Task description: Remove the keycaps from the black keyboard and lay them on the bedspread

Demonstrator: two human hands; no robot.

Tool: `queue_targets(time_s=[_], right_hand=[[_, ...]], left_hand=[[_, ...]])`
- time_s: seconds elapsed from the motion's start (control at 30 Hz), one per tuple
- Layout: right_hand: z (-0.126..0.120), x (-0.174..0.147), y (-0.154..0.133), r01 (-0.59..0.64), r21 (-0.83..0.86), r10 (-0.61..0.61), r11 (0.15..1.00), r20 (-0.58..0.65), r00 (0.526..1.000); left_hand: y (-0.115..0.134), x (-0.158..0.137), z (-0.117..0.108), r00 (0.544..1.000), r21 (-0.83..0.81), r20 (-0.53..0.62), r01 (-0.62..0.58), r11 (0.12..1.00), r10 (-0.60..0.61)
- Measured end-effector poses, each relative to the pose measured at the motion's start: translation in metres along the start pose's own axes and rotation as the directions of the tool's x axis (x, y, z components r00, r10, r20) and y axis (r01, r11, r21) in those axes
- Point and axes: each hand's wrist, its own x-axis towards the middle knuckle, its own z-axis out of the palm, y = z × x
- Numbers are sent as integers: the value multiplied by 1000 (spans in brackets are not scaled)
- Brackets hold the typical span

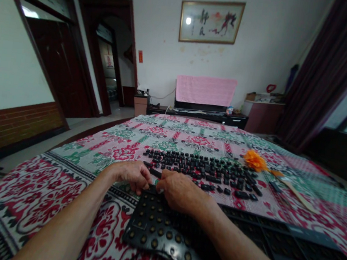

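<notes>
My left hand [135, 175] is closed in a pinch at the far left corner of a black rubber-dome keyboard sheet [155, 230]. Close beside it, my right hand [182, 190] also has its fingers pressed together. Dark material shows between the fingertips, but whether it is a separate piece or part of the keyboard is unclear. Gold-brown domes dot the sheet, and its near edge curls. To the right, under my right forearm, lies a black keyboard frame [292, 239] with open key slots. Many loose black keycaps [202, 166] are spread just beyond my hands.
A patterned red, green and white cloth [44, 186] covers the table. At the right lie an orange artificial flower [255, 160] and a pale flat-handled tool [302, 198]. Beyond the table, a pink cloth [206, 90] hangs over a screen on a low cabinet.
</notes>
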Motion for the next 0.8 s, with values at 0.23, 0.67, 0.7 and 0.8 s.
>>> queue_targets(time_s=[0.23, 0.67, 0.7, 0.8], right_hand=[[-9, -7, 18, -23, 79, 14, 997, 106, 994], [-11, -8, 19, -64, 127, 46, 990, 146, 988], [-13, -10, 21, -83, 138, 58, 987, 177, 983], [-10, -10, 26, -65, 154, 43, 986, 140, 989]], left_hand=[[-5, 4, -1, 1000, -3, 10, -9, 1000, 9], [-3, 4, 0, 1000, 10, -11, -19, 1000, 19], [-4, 5, 0, 1000, 11, -12, -16, 1000, 16], [-3, 6, 0, 1000, 16, -12, -3, 1000, 4]])
